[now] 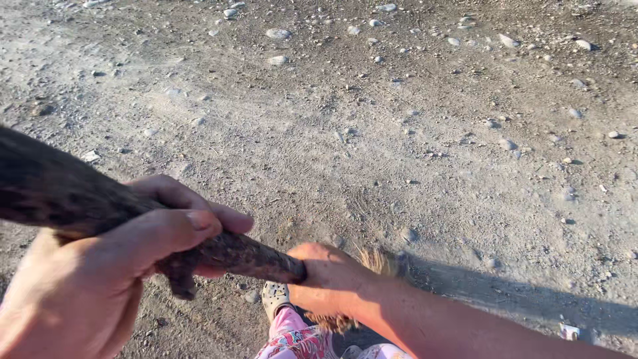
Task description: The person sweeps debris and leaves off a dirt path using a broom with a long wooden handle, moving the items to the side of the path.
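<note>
left hand (100, 272): I see it low left, grip wrapped round the upper part of the rough stick (226, 252), thumb over top.
right hand (329, 276): lower down, grip closed on stick's far end, forearm coming in from lower right.
stick: slants from left edge down to centre, straw-like bristles (375, 262) past right hand.
room: dirt ground (412, 133) open ahead, pebbles scattered; shoe (274, 297) just below.
</note>
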